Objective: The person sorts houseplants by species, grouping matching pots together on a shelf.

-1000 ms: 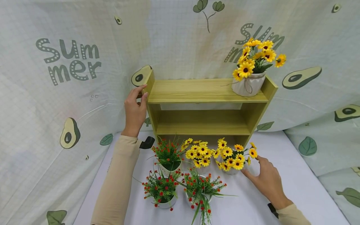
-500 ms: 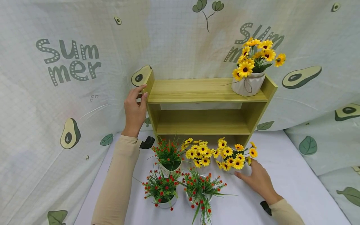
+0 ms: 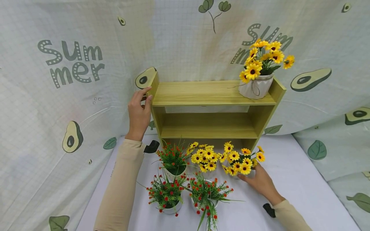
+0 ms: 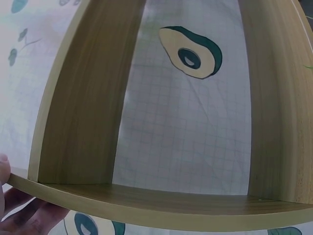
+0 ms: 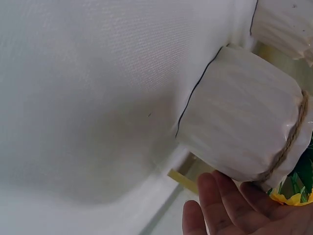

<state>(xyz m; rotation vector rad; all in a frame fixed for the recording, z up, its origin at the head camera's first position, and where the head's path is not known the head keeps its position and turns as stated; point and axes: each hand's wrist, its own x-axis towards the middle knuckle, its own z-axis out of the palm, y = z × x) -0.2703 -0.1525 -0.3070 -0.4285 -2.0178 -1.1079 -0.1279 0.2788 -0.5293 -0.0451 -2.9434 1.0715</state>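
Note:
My left hand (image 3: pixel 139 112) holds the left side panel of the wooden shelf (image 3: pixel 208 125) near its top; in the left wrist view the thumb and fingers (image 4: pixel 36 218) lie on opposite sides of that panel. At the right front, my right hand (image 3: pixel 260 183) is beside a potted plant with yellow flowers (image 3: pixel 245 168), thumb in front of the pot. In the right wrist view, its fingers (image 5: pixel 222 196) lie loosely along the side of the white pot (image 5: pixel 239 112), which has twine round its rim. The pot stands on the table.
Another yellow-flowered pot (image 3: pixel 255 86) stands on the shelf top at right. Yellow flowers (image 3: pixel 206 157) also stand before the shelf. Red-flowered plants in white pots stand at front (image 3: pixel 170 194), (image 3: pixel 206 192) and behind (image 3: pixel 174 160). A printed curtain (image 3: pixel 86 64) hangs behind.
My right hand has moved leftward, up against the yellow-flowered pot at the right front. The left hand stays at the shelf's side, and the plants have not moved.

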